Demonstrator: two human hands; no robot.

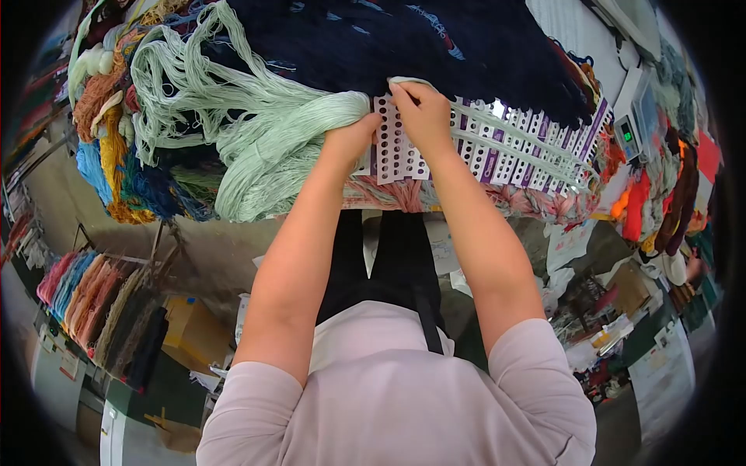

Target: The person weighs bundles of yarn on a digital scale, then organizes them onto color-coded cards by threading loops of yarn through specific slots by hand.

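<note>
My left hand (353, 140) is closed round the gathered end of a big pale green yarn hank (272, 147), which spreads in loops to the left over the table. Just right of it, my right hand (423, 116) pinches a thin length of the same pale green yarn near the dark heap's edge. Between and under my hands lie white cards punched with rows of holes (392, 151), with purple strips among them. Further pale green strands (521, 145) stretch across the cards to the right. Beyond my hands sits a large heap of navy yarn (373, 54).
Hanks of blue, yellow and brown yarn (113, 155) hang at the table's left end. A scale with a green display (631, 128) stands to the right. Pinkish braided yarn (396, 194) runs along the front edge. A rack of coloured hanks (105, 303) and a cardboard box (198, 330) are lower left.
</note>
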